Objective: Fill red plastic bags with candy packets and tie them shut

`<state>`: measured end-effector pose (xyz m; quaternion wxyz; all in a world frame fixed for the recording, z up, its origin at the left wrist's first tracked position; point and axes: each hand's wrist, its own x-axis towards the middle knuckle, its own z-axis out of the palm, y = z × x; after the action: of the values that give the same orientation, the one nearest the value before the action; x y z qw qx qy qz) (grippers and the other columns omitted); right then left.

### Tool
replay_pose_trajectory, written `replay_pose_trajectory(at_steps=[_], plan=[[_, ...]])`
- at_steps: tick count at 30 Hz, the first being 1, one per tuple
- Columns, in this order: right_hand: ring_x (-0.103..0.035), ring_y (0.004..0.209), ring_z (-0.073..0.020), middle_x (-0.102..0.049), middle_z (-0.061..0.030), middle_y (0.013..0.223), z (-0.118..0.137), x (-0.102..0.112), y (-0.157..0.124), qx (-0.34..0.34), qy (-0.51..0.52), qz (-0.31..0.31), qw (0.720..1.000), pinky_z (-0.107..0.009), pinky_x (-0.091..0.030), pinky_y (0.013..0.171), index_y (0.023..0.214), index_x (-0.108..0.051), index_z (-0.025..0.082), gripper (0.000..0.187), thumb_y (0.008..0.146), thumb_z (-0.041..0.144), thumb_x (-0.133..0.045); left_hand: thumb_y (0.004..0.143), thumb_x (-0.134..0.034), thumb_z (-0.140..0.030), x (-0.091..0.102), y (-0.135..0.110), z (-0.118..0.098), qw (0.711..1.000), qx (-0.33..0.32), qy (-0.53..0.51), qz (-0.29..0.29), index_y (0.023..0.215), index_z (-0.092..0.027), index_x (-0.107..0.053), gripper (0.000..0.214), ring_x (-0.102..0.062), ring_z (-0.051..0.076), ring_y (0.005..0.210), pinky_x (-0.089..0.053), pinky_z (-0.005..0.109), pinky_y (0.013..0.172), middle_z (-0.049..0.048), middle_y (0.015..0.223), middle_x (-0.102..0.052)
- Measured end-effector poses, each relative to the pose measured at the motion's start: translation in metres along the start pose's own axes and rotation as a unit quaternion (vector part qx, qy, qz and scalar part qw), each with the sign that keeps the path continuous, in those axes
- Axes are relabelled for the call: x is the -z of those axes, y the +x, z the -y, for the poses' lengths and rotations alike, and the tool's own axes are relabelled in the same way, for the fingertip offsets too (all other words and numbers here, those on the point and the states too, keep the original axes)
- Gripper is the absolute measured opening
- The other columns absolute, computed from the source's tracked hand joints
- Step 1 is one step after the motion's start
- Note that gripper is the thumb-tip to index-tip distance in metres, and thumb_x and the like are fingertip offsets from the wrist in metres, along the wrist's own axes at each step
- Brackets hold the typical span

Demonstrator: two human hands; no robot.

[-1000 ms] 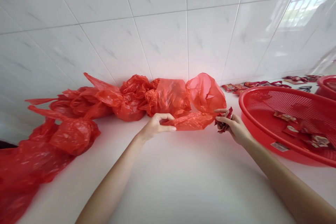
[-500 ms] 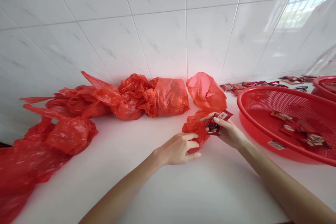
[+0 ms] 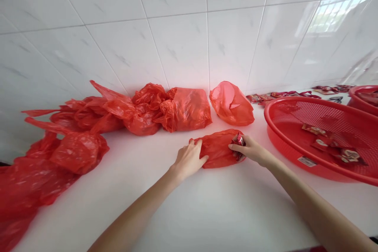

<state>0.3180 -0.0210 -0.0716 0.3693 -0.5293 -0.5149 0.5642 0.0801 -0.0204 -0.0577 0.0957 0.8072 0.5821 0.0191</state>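
L hand [image 3: 189, 160] lay flat on red plastic bag [image 3: 220, 149], fingers spread, no clamp; R hand [image 3: 246, 149] pinched red foil pkts [image 3: 238, 145]. Puffed bags [image 3: 186, 109] lined back edge of worktop [image 3: 236, 204]; more pkts [image 3: 317, 130] left in red mesh basket [image 3: 295, 100].

Bright, even daylight, with a window's glare [image 3: 336, 15] on the glossy wall tiles [image 3: 177, 47] at far right (the edges bow outward), soft shadows, little blur.

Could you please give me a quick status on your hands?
Left hand resting on red plastic bag. Right hand pinching red packets at its edge. Red mesh basket to the right, apart.
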Motion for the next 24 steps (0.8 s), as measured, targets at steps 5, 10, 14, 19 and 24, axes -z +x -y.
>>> replay_pose_trajectory(at_steps=[5, 10, 14, 19, 24], plan=[[-0.064, 0.060, -0.0145, -0.066, -0.0015, 0.065, 0.007, 0.004, 0.000, 0.038, 0.097, 0.000, 0.995, -0.027, -0.058, 0.058, 0.075, -0.065, 0.017, 0.039, 0.065, 0.047, -0.088, 0.081, -0.063, -0.024, -0.002, 0.004, 0.008, 0.997, -0.037, -0.059, -0.029, 0.120, -0.019, -0.065, 0.039, -0.069, 0.032, 0.106, -0.054, 0.040, 0.088, 0.0138, 0.109, -0.070], [-0.067, 0.075, -0.0164, -0.068, -0.0028, 0.079, 0.009, -0.002, -0.001, 0.091, 0.163, -0.005, 0.982, -0.030, -0.060, 0.071, 0.081, -0.065, 0.018, 0.041, 0.069, 0.052, -0.085, 0.076, -0.061, -0.015, -0.005, 0.003, 0.002, 0.988, -0.080, -0.127, -0.023, 0.131, -0.016, -0.060, 0.055, -0.060, 0.034, 0.125, -0.051, 0.044, 0.102, 0.0157, 0.126, -0.066], [-0.067, 0.075, -0.0195, -0.068, -0.0015, 0.078, 0.001, -0.010, -0.003, 0.116, 0.001, 0.010, 0.993, -0.034, -0.057, 0.075, 0.093, -0.068, 0.019, 0.034, 0.075, 0.045, -0.079, 0.072, -0.058, -0.007, -0.005, 0.001, -0.002, 0.980, -0.101, -0.170, -0.023, 0.139, -0.013, -0.055, 0.068, -0.058, 0.033, 0.129, -0.048, 0.046, 0.110, 0.0169, 0.137, -0.062], [-0.067, 0.078, -0.0215, -0.070, -0.0009, 0.082, -0.004, -0.014, -0.003, 0.169, -0.120, 0.017, 0.978, -0.036, -0.056, 0.078, 0.111, -0.070, 0.022, 0.035, 0.077, 0.029, -0.071, 0.071, -0.051, 0.000, 0.001, 0.004, 0.004, 0.965, -0.117, -0.231, -0.045, 0.146, -0.014, -0.050, 0.076, -0.049, 0.030, 0.141, -0.042, 0.047, 0.118, 0.0152, 0.151, -0.053], [-0.066, 0.112, -0.0286, -0.070, -0.0081, 0.123, -0.011, -0.014, 0.002, 0.232, -0.124, -0.016, 0.965, -0.043, -0.051, 0.099, 0.118, -0.067, 0.022, 0.043, 0.075, 0.023, -0.066, 0.068, -0.047, 0.003, 0.008, 0.010, 0.013, 0.937, -0.136, -0.313, -0.071, 0.142, -0.018, -0.055, 0.077, -0.051, 0.026, 0.140, -0.040, 0.043, 0.119, 0.0105, 0.149, -0.057]])
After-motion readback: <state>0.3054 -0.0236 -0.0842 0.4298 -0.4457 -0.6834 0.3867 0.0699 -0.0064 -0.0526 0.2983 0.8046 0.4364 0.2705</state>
